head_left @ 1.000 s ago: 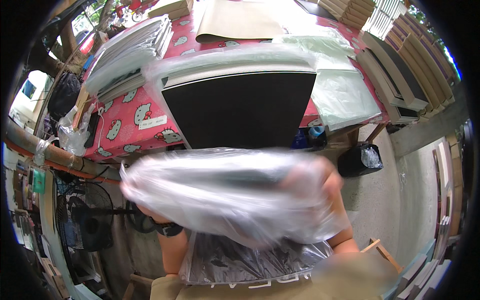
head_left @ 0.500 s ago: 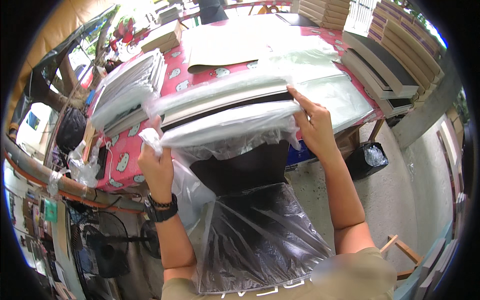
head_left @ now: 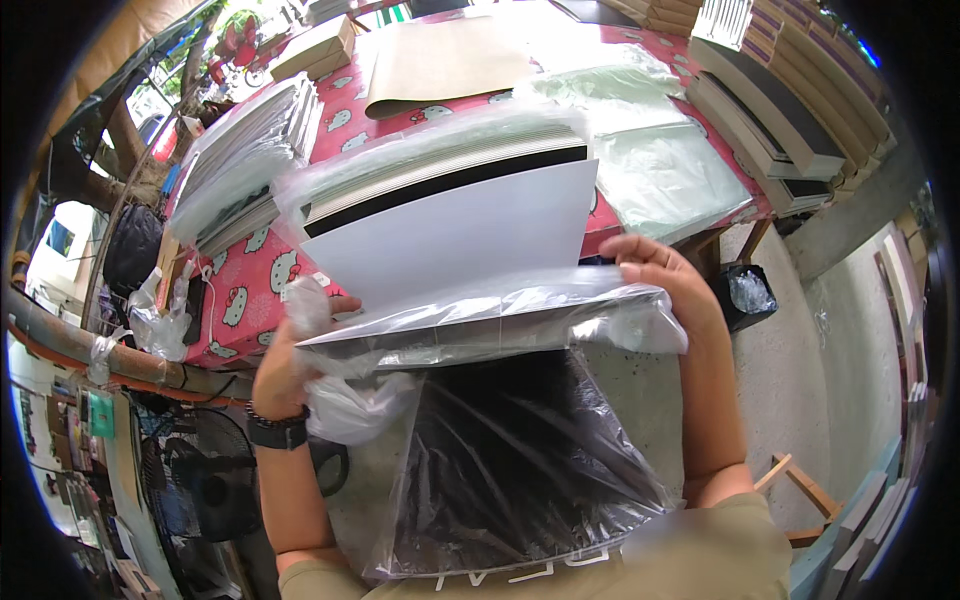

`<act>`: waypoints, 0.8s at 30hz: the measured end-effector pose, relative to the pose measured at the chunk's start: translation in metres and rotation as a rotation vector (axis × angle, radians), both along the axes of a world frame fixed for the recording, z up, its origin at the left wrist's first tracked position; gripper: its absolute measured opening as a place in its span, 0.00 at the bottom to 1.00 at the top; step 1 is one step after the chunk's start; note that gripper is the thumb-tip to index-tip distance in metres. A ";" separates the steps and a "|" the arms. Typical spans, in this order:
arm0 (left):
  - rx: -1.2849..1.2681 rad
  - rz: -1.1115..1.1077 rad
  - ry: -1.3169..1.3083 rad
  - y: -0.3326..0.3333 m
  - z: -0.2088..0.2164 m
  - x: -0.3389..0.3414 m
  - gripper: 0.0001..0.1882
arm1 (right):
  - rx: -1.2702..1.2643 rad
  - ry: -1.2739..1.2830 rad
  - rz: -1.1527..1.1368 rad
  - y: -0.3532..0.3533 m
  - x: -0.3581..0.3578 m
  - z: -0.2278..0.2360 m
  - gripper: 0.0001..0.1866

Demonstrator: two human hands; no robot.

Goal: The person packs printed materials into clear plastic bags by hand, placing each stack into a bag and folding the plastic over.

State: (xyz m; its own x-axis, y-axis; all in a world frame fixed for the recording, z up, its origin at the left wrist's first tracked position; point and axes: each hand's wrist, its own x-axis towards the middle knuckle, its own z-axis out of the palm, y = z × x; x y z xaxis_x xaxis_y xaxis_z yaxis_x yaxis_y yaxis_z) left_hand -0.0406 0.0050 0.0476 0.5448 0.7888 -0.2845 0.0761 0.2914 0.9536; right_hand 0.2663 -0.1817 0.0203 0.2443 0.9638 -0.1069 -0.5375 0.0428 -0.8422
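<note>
A white board [head_left: 450, 225] stands tilted in front of a row of stacked boards [head_left: 450, 178] at the table's near edge. Across its lower part lies a crumpled clear plastic bag [head_left: 500, 312]. My left hand [head_left: 285, 365] is closed on bunched plastic at the bag's left end. At the other end my right hand [head_left: 672, 283] grips the bag's edge, its fingers curled over the top. A black board in clear film [head_left: 510, 470] rests against my lap below. The white board's lower edge is hidden by the bag.
The table has a red patterned cloth [head_left: 235, 300]. On it lie a plastic-wrapped stack [head_left: 245, 150] at left, a tan sheet [head_left: 440, 65] behind, and clear plastic bags [head_left: 665, 175] at right. More boards [head_left: 765, 115] are piled far right. A black bin [head_left: 748, 297] stands below; a fan [head_left: 215, 470] is lower left.
Both hands have come down toward me with the plastic bag and spread farther apart. The white board's face now shows above the bag, in front of the stacked boards.
</note>
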 end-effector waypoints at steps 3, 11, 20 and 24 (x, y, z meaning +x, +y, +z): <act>-0.217 -0.150 -0.009 0.019 -0.085 -0.032 0.17 | -0.014 0.013 -0.088 -0.012 0.012 -0.060 0.12; 0.311 0.353 0.575 -0.019 -0.285 -0.019 0.22 | -0.395 -0.484 -0.343 -0.005 -0.006 -0.253 0.09; 0.141 0.063 0.188 -0.013 -0.274 -0.024 0.18 | -0.621 -1.129 -0.549 0.044 0.008 -0.316 0.10; 0.188 -0.213 0.219 -0.017 -0.246 -0.034 0.14 | -0.504 -0.960 -0.661 0.012 0.031 -0.312 0.11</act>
